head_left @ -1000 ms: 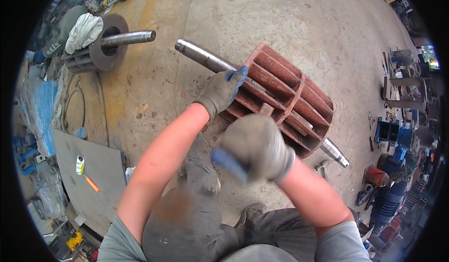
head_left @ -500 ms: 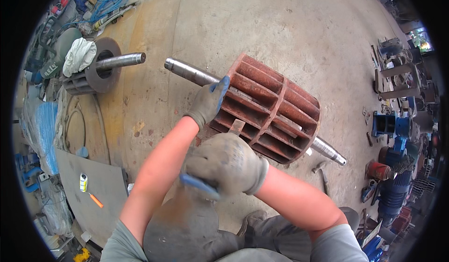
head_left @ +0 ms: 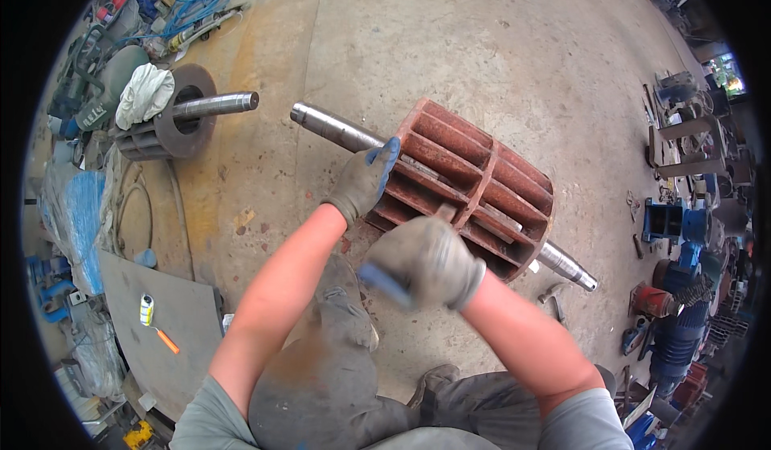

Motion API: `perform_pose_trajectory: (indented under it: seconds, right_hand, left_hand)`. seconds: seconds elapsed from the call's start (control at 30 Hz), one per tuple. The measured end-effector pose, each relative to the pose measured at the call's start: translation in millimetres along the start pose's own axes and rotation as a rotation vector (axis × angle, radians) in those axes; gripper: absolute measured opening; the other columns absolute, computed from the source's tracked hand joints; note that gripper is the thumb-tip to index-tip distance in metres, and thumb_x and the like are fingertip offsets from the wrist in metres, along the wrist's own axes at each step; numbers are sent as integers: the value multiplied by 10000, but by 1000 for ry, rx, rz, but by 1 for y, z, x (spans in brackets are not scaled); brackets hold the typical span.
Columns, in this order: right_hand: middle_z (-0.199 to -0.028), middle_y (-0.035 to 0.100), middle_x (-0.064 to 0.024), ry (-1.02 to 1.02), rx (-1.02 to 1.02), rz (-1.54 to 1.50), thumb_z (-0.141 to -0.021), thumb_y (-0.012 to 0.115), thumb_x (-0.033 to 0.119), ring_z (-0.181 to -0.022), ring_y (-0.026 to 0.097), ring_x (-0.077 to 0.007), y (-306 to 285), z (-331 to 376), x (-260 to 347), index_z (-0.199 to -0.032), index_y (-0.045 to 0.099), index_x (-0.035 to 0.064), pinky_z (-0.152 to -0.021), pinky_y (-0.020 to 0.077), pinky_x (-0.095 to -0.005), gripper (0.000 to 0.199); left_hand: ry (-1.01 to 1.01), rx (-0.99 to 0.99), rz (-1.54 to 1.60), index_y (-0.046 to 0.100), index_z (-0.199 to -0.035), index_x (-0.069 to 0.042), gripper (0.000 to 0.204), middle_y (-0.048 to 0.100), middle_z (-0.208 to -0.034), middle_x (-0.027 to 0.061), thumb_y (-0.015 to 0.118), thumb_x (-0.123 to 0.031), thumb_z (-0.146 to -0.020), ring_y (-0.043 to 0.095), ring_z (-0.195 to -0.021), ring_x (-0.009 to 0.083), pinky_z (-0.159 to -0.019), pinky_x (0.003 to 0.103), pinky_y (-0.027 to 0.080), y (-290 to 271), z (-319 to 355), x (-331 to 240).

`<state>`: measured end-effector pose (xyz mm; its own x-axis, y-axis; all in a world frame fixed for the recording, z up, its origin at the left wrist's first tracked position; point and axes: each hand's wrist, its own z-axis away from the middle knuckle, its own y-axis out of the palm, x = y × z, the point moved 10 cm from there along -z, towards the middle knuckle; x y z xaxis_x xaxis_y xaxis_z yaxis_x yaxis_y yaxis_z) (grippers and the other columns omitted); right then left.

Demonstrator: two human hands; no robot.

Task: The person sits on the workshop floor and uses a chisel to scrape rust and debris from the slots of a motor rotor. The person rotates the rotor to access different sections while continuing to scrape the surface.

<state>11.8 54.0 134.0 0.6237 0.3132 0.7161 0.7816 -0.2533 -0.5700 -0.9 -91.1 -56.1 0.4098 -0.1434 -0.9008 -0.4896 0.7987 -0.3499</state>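
A rust-red finned rotor (head_left: pixel 487 181) lies at a slant on the floor, with a bare steel shaft (head_left: pixel 333 127) coming out of both ends. My left hand (head_left: pixel 359 183), in a grey glove with blue palm coating, grips the rotor's near-left end rim. In front of the fins my right hand (head_left: pixel 422 263), gloved alike and smeared by motion, is closed in a fist. From that fist a flat-bladed scraper (head_left: pixel 446 210) reaches into a gap between fins; its handle is hidden by the glove.
A hammer (head_left: pixel 556 299) lies right of my legs. Left stands a second, dark rotor (head_left: pixel 186 132) with a white cloth (head_left: pixel 144 96) on it. A paint roller (head_left: pixel 147 311) rests on a grey sheet (head_left: pixel 189 289). Motors and metal parts (head_left: pixel 675 321) line the right side.
My right fist has moved right and slightly up, taking the scraper blade farther along the fins. My left hand keeps its place on the rotor. The whole view has shifted slightly.
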Motion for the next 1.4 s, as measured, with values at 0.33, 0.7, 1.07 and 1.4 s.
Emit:
perform_pose_trajectory:
  seconds: [0.33, 0.7, 1.07, 1.4]
  right_hand:
    - [-732, 675, -88, 204, -794, -836, -1140, 543, 383, -585, 611, -183, -95, 59, -67, -892, 700, 19, -544, 519, -342, 468]
    - [-769, 687, -118, 109, -552, -561, -1100, 568, 244, -621, 596, -177, -57, -17, -74, -912, 685, -33, -592, 485, -339, 355]
    - [-833, 704, -140, 161, -808, -660, -1151, 486, 324, -664, 627, -161, -65, 7, -101, -875, 686, -33, -579, 486, -284, 493]
    - [-773, 672, -129, 89, -713, -597, -1132, 529, 369, -619, 583, -251, -57, 9, -72, -836, 691, -27, -626, 489, -388, 520]
  left_hand:
    - [40, 15, -21, 677, -1031, 43, 960, 671, -866, 250, 262, -818, -1126, 648, -873, 402, -922, 538, 516, 0, -3, 9]
    - [93, -7, 121, 735, -1204, 62, 1031, 751, -1103, 305, 231, -834, -1120, 720, -1120, 409, -1057, 494, 518, 9, -10, 26]
    - [-83, 133, -49, 651, -1435, 47, 966, 696, -1399, 326, 222, -771, -1153, 626, -1380, 452, -1199, 484, 451, -1, 6, -6]
    - [26, 20, 10, 722, -1214, 42, 1006, 711, -1157, 403, 196, -811, -1126, 657, -1149, 589, -1069, 561, 504, 1, -1, -1]
